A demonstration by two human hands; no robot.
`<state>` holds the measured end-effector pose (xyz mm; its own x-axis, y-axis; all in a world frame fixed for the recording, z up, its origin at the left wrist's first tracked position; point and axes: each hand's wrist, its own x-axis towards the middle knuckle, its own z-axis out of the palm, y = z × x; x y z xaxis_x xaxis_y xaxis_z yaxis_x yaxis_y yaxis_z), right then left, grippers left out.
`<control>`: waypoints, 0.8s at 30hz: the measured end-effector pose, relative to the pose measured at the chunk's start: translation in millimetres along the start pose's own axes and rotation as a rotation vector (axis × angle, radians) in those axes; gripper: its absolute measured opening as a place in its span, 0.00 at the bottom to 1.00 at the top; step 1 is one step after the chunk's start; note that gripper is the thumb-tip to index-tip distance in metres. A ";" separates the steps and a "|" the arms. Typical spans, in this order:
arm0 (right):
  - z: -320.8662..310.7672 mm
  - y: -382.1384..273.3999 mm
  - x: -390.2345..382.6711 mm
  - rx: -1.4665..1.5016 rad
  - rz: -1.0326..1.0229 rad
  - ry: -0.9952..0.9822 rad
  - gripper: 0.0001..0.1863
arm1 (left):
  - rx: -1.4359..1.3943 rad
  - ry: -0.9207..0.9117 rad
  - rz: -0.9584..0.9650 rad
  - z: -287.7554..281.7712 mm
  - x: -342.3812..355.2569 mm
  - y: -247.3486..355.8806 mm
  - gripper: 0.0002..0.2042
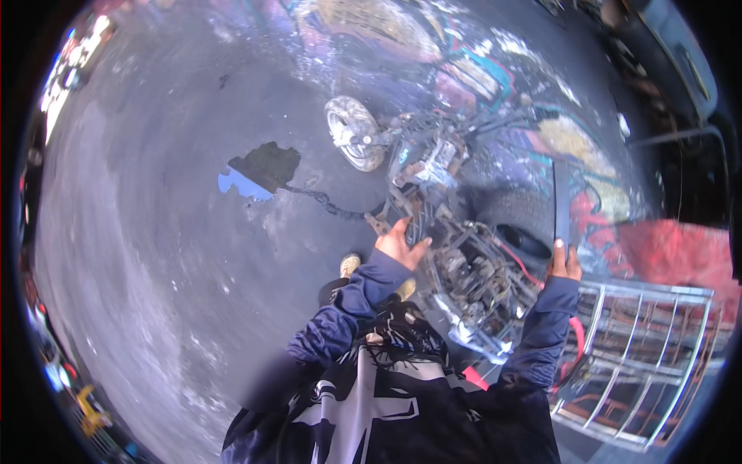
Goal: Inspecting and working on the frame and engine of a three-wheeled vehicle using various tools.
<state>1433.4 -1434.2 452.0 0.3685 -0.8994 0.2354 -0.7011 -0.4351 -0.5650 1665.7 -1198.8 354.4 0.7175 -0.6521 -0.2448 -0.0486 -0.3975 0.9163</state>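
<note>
A stripped, dirty motorcycle frame [471, 286] with exposed metal parts and cables stands below me, its spoked or cast front wheel [355, 131] toward the upper middle. My left hand [398, 247] is on the frame's middle, fingers curled at a bracket and cables; exactly what it grips is unclear. In my right hand [564, 263], to the right of the frame, is a long, straight, dark flat metal bar [559, 201], held upright in the picture. A red cable runs along the frame's right side near that hand. Both of my shoes show beside the frame.
A silver metal grille [641, 289] lies at the lower right over a red painted patch [672, 251]. Colourful painted floor [371, 23] spans the top. A puddle [263, 166] with a dark trail sits left of the frame. Dark vehicle-like bodywork [680, 54] is at the upper right.
</note>
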 end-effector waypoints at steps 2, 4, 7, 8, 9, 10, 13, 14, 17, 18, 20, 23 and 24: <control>-13.1 47.4 -40.3 -0.133 -0.118 0.089 0.25 | 0.024 0.017 0.033 2.5 1.6 -0.4 0.28; -25.0 87.4 -93.4 -0.219 0.348 -0.122 0.26 | -0.072 0.022 0.039 1.3 -0.5 3.7 0.29; -30.8 97.8 -181.2 -0.233 0.367 -0.087 0.23 | -0.133 0.037 0.069 2.3 -2.9 2.8 0.26; -30.2 98.2 -204.9 -0.211 0.328 -0.066 0.22 | -0.160 0.050 0.090 2.5 -3.9 5.9 0.25; -27.4 81.9 -217.7 -0.114 0.493 -0.081 0.22 | -0.240 0.072 0.189 7.4 -4.7 -5.3 0.22; -28.6 68.9 -227.3 -0.017 0.655 -0.095 0.21 | -0.230 0.069 0.201 13.2 -11.1 -21.3 0.22; -13.4 81.5 -259.3 -0.041 0.485 -0.086 0.21 | -0.442 -0.257 -0.247 21.9 -48.5 -64.3 0.21; -16.1 51.6 -253.0 -0.012 0.495 -0.116 0.20 | -0.380 -0.373 -0.254 23.4 -62.1 -73.5 0.21; -8.4 15.3 -256.6 0.173 0.435 -0.190 0.19 | -0.482 -0.608 -0.291 35.2 -110.3 -83.4 0.21; -8.0 5.2 -257.5 0.222 0.414 -0.274 0.18 | -0.465 -0.603 -0.290 38.9 -123.7 -76.5 0.21; 10.0 -1.0 -268.0 0.273 0.316 -0.253 0.19 | -0.491 -0.698 -0.127 47.0 -148.1 -59.6 0.21; 27.4 -38.5 -275.5 0.392 0.193 -0.329 0.18 | -0.403 -0.668 -0.138 45.1 -166.3 -53.3 0.19; 31.9 -48.8 -276.3 0.334 0.163 -0.379 0.18 | -0.366 -0.614 -0.153 45.3 -169.4 -55.4 0.18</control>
<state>1385.3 -1163.1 389.3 0.5096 -0.8483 -0.1438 -0.5573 -0.1980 -0.8063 1515.3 -1095.5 330.8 0.1731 -0.8938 -0.4138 0.3338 -0.3420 0.8784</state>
